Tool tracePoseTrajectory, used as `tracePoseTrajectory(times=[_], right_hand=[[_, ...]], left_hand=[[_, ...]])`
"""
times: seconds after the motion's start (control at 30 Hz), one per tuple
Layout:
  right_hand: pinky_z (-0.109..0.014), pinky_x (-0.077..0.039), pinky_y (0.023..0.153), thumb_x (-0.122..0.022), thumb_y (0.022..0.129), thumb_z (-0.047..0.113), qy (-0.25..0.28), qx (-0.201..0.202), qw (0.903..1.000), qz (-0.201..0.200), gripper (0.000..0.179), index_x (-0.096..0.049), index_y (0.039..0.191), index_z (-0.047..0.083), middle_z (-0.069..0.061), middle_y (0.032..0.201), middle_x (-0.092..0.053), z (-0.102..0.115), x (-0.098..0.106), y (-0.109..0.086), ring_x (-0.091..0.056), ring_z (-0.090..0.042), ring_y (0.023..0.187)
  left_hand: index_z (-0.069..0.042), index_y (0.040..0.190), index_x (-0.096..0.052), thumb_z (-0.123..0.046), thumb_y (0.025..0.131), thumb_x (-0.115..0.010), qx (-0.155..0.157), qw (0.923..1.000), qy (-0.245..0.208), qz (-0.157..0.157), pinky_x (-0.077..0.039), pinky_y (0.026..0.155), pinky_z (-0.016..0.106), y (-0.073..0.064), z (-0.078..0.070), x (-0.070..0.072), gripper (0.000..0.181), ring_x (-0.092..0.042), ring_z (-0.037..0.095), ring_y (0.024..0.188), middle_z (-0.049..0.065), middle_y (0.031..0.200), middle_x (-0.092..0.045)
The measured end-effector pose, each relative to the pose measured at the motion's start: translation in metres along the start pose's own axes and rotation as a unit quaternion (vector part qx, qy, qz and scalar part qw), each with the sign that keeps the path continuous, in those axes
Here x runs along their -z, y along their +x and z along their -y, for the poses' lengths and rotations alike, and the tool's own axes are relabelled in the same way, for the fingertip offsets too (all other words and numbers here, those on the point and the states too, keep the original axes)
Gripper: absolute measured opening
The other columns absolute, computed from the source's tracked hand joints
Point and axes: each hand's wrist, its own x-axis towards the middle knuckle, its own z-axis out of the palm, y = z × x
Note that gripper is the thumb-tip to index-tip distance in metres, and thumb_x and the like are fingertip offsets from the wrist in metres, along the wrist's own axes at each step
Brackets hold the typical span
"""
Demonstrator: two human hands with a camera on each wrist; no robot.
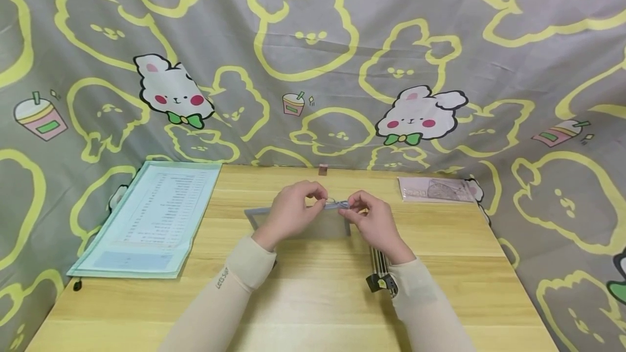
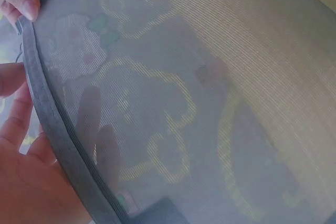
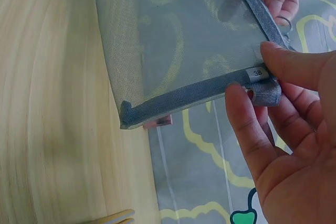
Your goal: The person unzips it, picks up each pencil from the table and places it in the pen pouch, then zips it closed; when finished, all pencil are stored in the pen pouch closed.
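A see-through grey mesh pouch [image 1: 315, 226] with blue-grey bound edges hangs between the two hands above the table. My left hand [image 1: 289, 213] is at its top zipper edge, thumb and index finger pinching around a small ring-shaped zipper pull [image 3: 285, 22]. Some left fingers show through the mesh in the left wrist view. My right hand [image 1: 375, 222] pinches the pouch's upper right corner between thumb and fingers, beside a small white tag [image 3: 256, 73] marked 38 and a fabric loop [image 3: 266, 93].
A pale teal folder [image 1: 146, 211] with a printed sheet lies on the left of the wooden table [image 1: 313, 308]. At the back right is a flat, clear-wrapped packet [image 1: 435, 189]. A small reddish-brown block [image 1: 323, 169] sits at the back edge, by the patterned curtain [image 1: 337, 69].
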Motion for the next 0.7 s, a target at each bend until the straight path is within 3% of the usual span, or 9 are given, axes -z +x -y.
tracePoseTrajectory(times=[0.27,0.7], right_hand=[[-0.026,-0.054,0.064,-0.084,0.09,0.014,-0.009,-0.007,0.9997,-0.021,0.017,-0.068,0.094,0.012,-0.006,0.09,-0.073,-0.004,0.008,0.0,-0.067,-0.019,0.08],[-0.025,-0.054,0.064,-0.083,0.091,0.017,0.008,-0.017,0.9997,-0.015,0.019,-0.067,0.097,0.009,-0.009,0.093,-0.073,-0.013,0.017,0.0,-0.071,-0.018,0.079]], left_hand=[[-0.022,0.099,-0.074,-0.017,0.096,-0.072,0.003,0.9992,0.025,-0.032,-0.057,0.084,0.044,-0.005,0.009,0.007,0.006,-0.073,0.023,0.095,-0.005,0.106,-0.078],[-0.021,0.101,-0.075,-0.017,0.097,-0.071,0.026,0.9984,0.031,-0.039,-0.057,0.085,0.045,-0.013,0.024,0.014,0.007,-0.073,0.02,0.099,-0.003,0.107,-0.078]])
